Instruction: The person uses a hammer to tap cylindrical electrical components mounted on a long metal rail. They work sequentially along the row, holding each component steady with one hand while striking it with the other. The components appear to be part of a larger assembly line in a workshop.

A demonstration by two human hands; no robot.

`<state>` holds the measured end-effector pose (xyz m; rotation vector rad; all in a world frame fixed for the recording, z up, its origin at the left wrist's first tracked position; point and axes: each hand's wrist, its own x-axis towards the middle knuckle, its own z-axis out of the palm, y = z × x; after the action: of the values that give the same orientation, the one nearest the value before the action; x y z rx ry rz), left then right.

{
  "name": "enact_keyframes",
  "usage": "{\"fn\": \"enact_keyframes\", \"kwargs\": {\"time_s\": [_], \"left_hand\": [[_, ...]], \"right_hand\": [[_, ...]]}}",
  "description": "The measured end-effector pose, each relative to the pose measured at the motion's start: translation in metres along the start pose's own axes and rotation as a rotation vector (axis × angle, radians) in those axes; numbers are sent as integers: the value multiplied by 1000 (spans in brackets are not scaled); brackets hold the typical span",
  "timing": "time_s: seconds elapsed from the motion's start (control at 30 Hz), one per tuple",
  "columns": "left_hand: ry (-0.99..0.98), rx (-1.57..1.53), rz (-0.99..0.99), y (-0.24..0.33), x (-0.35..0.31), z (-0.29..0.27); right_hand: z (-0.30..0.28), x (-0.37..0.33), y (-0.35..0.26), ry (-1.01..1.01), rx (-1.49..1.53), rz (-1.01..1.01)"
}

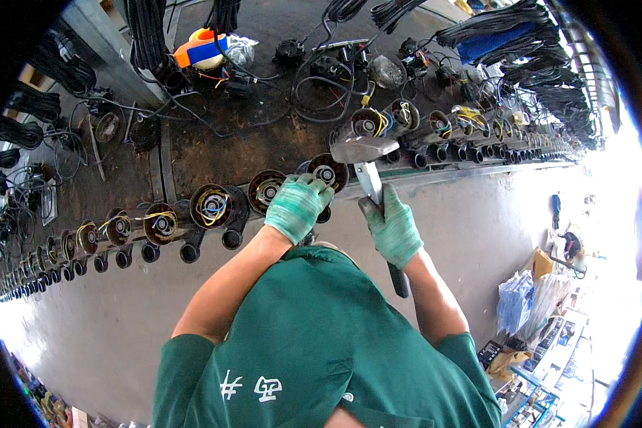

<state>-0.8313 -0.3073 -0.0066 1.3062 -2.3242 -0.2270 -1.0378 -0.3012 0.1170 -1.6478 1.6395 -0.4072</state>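
Near the middle of the frame, the gloved left hand (299,207) lies with curled fingers over the rims of two round dark housings, one open housing (266,191) showing left of it and another housing (327,173) at its upper right; the fingertips are hidden, so whether it grips or merely rests cannot be told. Right of centre, the gloved right hand (394,230) is closed around a hammer (369,180), its fist covering part of the handle; the head hangs above the front row, masking some of what lies behind. That row follows the front edge of the bench (214,160), its far ends too small to make out. Cable bundles (492,34) are cut off along the top. Grey floor (471,235) gives both elbows room; glare washes out the right side.
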Motion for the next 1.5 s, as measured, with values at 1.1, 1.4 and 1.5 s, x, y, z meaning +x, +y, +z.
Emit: {"fn": "enact_keyframes", "kwargs": {"time_s": [1.1, 1.4, 1.5], "left_hand": [[11, -106, 54, -1, -3, 4], [6, -64, 7, 0, -4, 5], [32, -56, 28, -1, -7, 7]], "right_hand": [[19, 10, 31, -119, -275, 11], [-10, -19, -14, -30, -112, 32], [14, -11, 6, -71, -270, 31]]}}
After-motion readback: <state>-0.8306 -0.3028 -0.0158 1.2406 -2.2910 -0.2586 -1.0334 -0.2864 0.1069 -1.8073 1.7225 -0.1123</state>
